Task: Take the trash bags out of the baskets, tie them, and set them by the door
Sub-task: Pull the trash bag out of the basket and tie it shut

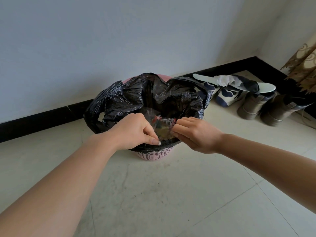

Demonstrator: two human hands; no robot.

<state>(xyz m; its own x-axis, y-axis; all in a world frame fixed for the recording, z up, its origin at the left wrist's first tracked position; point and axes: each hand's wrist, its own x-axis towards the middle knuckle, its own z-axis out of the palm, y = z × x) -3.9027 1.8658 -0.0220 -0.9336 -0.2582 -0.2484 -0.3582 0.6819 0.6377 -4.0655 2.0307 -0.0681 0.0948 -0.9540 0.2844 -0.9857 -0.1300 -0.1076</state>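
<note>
**A:** ok so where's the bag at?

**B:** The black trash bag [153, 98] is in the pink basket [153, 153], dead centre of frame, with its top rumpled up above the rim at the back.

**A:** and the hands?

**B:** Your left hand [133, 130] is at the near rim, thumb and forefinger pinched tight on the bag's edge. Your right hand [196, 134] is just beside it with its fingers curled in, but I can't tell what they've got. There are shoes [227, 94] right of the basket.
</note>
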